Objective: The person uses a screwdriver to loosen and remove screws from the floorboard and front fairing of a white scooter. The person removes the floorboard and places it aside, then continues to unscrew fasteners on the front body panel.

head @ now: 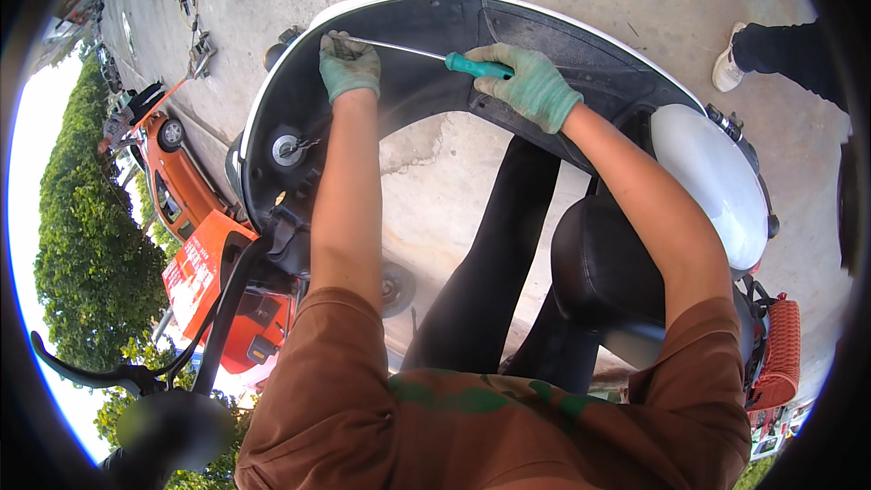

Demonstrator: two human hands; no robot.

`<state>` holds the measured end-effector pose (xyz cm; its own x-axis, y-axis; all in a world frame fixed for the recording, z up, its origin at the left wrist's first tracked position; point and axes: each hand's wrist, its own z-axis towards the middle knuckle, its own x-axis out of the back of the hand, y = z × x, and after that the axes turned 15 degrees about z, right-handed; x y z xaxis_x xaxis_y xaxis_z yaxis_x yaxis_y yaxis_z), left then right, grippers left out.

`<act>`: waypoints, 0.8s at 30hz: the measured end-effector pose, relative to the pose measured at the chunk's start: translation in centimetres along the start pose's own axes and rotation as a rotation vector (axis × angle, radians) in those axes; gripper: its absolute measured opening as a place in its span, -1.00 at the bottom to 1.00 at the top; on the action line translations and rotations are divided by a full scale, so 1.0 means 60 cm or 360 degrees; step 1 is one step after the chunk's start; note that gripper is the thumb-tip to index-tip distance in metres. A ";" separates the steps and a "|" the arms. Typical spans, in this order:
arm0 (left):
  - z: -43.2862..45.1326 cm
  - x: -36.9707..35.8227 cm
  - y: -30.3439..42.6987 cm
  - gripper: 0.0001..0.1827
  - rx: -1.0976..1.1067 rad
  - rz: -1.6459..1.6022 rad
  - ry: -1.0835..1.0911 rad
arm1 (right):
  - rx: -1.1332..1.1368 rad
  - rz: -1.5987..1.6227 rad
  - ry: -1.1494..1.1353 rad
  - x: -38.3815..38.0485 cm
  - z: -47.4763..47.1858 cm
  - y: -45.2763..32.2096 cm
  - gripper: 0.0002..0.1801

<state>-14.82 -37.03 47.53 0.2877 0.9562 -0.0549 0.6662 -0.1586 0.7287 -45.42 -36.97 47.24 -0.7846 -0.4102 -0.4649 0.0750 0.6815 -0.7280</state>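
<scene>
My right hand (534, 85), in a green-coated work glove, is closed around the teal handle of a long screwdriver (480, 67). Its metal shaft points left towards my left hand (349, 67), gloved the same way. The fingers of that hand are bent around the shaft's far end, against the black inner leg shield (408, 82) of a white motor scooter. The screwdriver's tip is hidden by the fingers. Below the left hand, keys hang in the ignition lock (288, 150).
The scooter's black seat (605, 265) and white side panel (708, 184) lie at the right; its handlebar and brake lever (88, 374) reach out lower left. Another person's legs (782, 54) stand at the upper right. An orange car (180, 184) and a red box (204, 272) are beyond.
</scene>
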 end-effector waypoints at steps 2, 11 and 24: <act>-0.003 0.000 0.000 -0.78 -0.0025 0.0030 -0.0016 | 0.0030 -0.0079 0.0020 0.001 0.000 -0.003 -0.61; -0.008 0.000 -0.002 -0.81 -0.0068 -0.0007 -0.0072 | 0.0188 -0.0287 0.0029 -0.002 -0.002 -0.015 -0.63; -0.189 0.088 -0.126 -0.70 0.0452 0.0689 -0.0249 | 0.0600 -0.0436 0.0224 -0.030 -0.018 -0.036 -0.71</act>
<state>-26.15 -28.00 49.50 0.6616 0.7441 0.0929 0.6175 -0.6110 0.4954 -44.83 -37.02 50.20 -0.8804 -0.4399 -0.1770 0.0516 0.2821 -0.9580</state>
